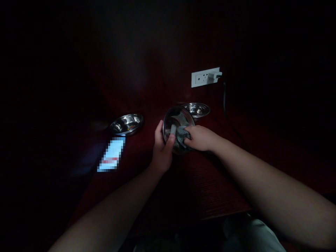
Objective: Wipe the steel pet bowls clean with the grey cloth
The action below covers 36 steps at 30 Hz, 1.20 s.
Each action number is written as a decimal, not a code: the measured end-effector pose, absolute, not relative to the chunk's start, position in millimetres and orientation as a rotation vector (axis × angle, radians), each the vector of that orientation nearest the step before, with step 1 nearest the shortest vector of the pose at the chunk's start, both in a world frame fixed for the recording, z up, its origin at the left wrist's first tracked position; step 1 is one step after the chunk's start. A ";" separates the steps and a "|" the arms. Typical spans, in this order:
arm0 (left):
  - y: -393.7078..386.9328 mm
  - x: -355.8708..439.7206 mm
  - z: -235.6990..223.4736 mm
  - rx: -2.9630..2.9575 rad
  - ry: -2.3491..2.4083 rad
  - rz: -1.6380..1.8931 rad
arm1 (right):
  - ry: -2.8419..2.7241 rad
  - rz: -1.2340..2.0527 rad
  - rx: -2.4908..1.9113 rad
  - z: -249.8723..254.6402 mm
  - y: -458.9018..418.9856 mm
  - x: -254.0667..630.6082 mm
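My left hand (pixel 163 148) grips the rim of a shiny metal bowl (pixel 176 115), its thumb over the near edge and its fingers behind. The bowl is tilted so that its inside faces right and toward me. In my right hand (pixel 201 137) is a bunched grey-green cloth (pixel 183 135), pressed against the inside of the bowl. The fingers of that hand are closed round the cloth and partly hidden by it.
On the dark red table (pixel 210 185) a metal bowl (pixel 127 123) stands at left and another metal bowl (pixel 197 110) behind the held one. A lit, blurred-out screen (pixel 112 154) lies at left. A wall socket (pixel 205 77) holds a plug with a dark cable (pixel 224 96).
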<state>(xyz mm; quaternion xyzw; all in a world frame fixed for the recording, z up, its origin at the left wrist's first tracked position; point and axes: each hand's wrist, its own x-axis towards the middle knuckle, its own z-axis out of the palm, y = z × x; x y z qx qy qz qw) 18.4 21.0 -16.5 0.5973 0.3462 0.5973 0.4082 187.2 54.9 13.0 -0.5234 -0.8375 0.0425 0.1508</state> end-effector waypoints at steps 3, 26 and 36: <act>21.2 19.0 -17.0 1.510 0.865 1.501 | -2.464 0.212 -1.350 12.1 50.6 185.5; 15.1 18.9 -13.7 1.559 0.862 1.368 | -2.277 0.199 -0.883 11.9 39.9 173.4; 20.2 20.0 -20.3 1.550 0.718 1.347 | -2.032 0.125 -1.003 13.4 39.3 171.1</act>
